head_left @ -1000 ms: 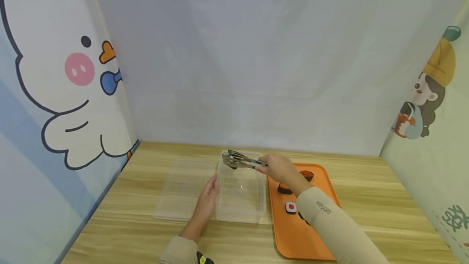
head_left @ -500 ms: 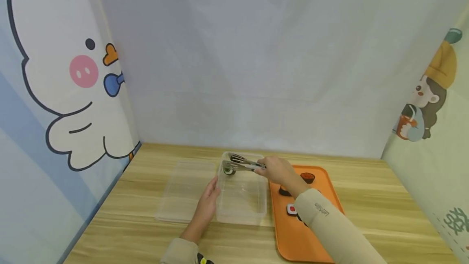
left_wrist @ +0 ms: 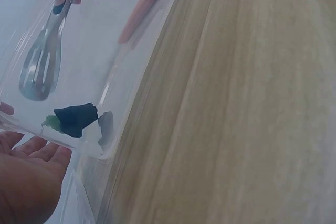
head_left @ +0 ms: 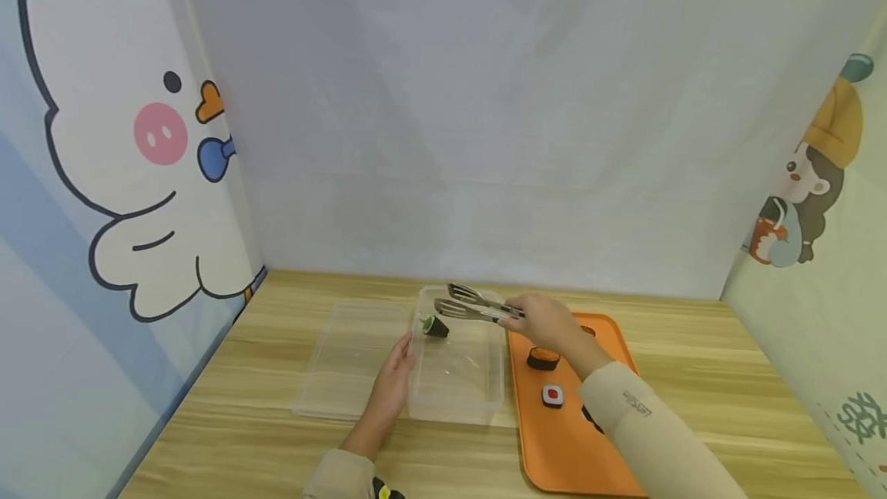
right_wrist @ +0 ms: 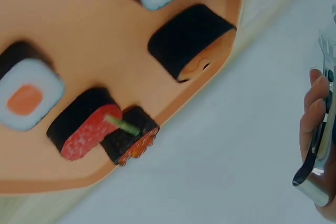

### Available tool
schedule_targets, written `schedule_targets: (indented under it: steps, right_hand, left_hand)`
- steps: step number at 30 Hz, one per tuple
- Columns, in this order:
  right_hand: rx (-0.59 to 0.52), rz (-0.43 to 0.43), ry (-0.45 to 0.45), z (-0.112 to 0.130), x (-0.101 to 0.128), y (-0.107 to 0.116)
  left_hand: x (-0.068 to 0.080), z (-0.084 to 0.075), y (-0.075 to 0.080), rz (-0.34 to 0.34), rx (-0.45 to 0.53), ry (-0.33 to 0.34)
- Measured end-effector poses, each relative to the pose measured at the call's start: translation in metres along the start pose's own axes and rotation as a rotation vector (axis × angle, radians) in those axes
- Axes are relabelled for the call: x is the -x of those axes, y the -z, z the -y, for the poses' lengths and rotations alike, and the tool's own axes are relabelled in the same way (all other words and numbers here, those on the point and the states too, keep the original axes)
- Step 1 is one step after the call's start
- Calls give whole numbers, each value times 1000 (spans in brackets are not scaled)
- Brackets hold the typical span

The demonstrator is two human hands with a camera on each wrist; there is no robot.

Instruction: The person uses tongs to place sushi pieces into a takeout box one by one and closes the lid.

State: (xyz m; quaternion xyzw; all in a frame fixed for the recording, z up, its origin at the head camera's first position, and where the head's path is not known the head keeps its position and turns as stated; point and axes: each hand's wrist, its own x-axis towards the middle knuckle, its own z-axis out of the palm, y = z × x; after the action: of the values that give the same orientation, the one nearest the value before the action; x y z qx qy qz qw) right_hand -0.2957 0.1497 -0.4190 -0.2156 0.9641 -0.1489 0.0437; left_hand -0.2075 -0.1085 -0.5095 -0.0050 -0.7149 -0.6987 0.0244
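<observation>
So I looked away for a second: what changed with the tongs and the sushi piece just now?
The tongs in the right hand let go of the dark sushi piece, which now lies in the clear container, and drew back to the right, tips apart. The left hand stayed against the container's side; the orange tray did not move.

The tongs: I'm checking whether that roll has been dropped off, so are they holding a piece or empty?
Empty. The tongs gape open above the clear container, and the sushi roll lies apart on its floor.
</observation>
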Motion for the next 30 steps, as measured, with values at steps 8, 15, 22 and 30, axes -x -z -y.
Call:
schedule_targets:
  steps: [8, 15, 22, 30]
  right_hand:
    - [-22, -27, -24, -26, 23, 19]
    - [-28, -59, -20, -58, 46, 32]
    - [-36, -66, -7, -91, 67, 43]
    - [-36, -41, 61, -130, 91, 45]
  left_hand:
    - [-1, 4, 0, 4, -11, -1]
    - [0, 5, 2, 16, -17, 14]
    - [0, 4, 2, 15, -21, 7]
    - [-1, 4, 2, 14, -6, -14]
